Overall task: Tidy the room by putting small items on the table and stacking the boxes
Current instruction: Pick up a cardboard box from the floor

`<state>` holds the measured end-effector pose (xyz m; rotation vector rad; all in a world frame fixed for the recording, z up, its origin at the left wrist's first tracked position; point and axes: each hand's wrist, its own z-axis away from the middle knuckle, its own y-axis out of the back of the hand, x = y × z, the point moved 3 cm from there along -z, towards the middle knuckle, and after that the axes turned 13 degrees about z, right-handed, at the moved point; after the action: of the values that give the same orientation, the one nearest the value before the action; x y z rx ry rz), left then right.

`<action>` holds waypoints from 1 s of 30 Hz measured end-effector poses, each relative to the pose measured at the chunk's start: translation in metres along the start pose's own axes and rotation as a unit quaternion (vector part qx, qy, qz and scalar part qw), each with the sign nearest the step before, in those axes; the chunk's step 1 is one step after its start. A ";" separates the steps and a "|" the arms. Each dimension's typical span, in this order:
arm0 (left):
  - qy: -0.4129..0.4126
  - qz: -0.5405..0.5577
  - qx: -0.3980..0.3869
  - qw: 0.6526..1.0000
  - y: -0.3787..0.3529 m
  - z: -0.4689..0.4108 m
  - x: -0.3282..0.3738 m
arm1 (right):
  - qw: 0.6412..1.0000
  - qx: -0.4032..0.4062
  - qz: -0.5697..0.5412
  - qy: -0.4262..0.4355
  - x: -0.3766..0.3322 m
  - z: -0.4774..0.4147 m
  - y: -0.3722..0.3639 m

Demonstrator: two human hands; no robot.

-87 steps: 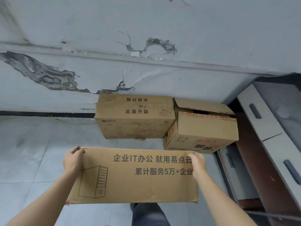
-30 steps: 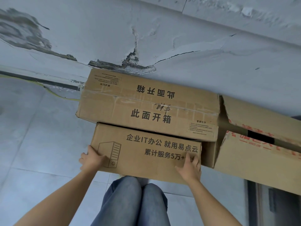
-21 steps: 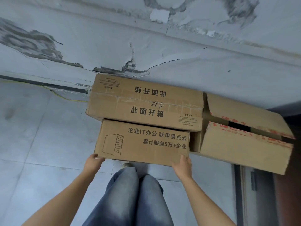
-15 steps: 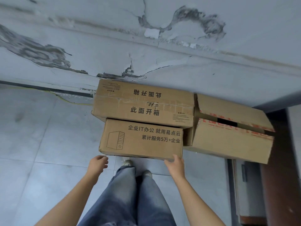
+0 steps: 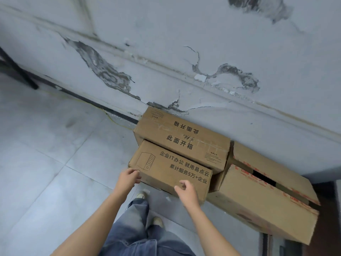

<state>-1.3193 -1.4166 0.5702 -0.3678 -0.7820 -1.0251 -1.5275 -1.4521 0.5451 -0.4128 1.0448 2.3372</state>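
Cardboard and flaking plaster fill your view: the pale wall [image 5: 184, 34] is cracked and stained grey, and it meets the light tiled floor [image 5: 46, 154] along a dark skirting line

On the floor at your right sits the biggest box [image 5: 258, 204], with red-printed tape and its top flaps parted over a dark gap. To its left the long box [image 5: 184, 137] stands against the wall, its taped top showing black characters. The smaller printed box [image 5: 171, 169], with a computer-tower drawing and two lines of text, lies on the floor directly in front of the long box and against its front face, its right end just beside the biggest box

Your jeans [image 5: 132, 233] fill the bottom centre. Your left hand [image 5: 128, 179] is at the printed box's near left corner, fingers loosely curled and gripping nothing; you cannot tell whether the fingertips touch the cardboard. Your right hand [image 5: 187, 191] hovers in front of the box's near right part, fingers loosely bent, thumb apart, holding nothing

Both pale shoes [image 5: 156, 221] point towards the boxes, and a thin yellow cable [image 5: 110, 117] runs along the skirting
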 end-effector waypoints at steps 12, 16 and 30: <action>0.018 0.265 0.261 0.928 0.161 0.098 -0.087 | 0.933 -0.166 0.203 0.248 -0.083 0.056 -0.098; 0.027 0.347 0.341 0.873 0.214 0.133 -0.126 | 0.900 -0.186 0.233 0.319 -0.125 0.087 -0.135; -0.035 0.480 0.458 0.747 0.438 0.259 -0.235 | 0.794 -0.251 0.336 0.440 -0.204 0.257 -0.366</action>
<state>-1.1110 -0.8976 0.6082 0.0860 -0.9039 0.4036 -1.1620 -1.1274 0.5938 -1.7129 1.0141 3.1427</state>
